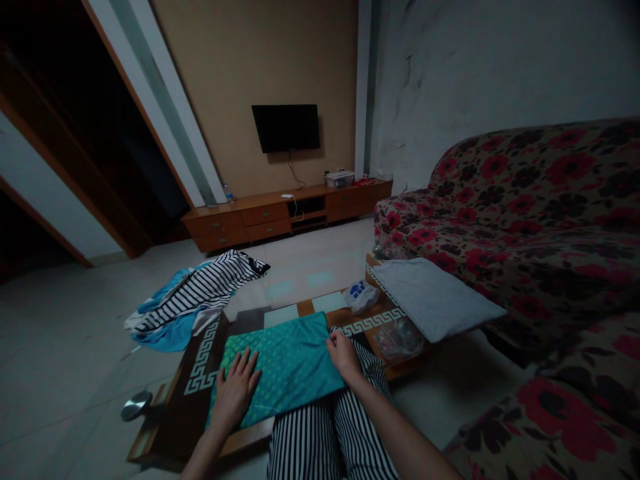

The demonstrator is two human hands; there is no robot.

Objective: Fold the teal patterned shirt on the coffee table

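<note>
A folded teal cloth with a dotted pattern (pixel 280 370) lies on the dark glass-topped coffee table (pixel 195 393). My left hand (pixel 236 390) rests flat on its left part with the fingers spread. My right hand (pixel 344 357) presses on its right edge, fingers together and nothing visibly pinched. Black-and-white striped trousers (pixel 320 433) lie below the cloth at the bottom of the view, on my own legs as far as I can tell. A folded grey cloth (pixel 435 298) lies further right, at the table's far corner.
A white plastic bag with blue print (pixel 359 297) and a clear plastic bag (pixel 399 337) sit on the table. A striped garment (pixel 197 293) and blue cloth (pixel 165 327) lie on the floor at left. A red-flowered sofa (pixel 530 220) runs along the right.
</note>
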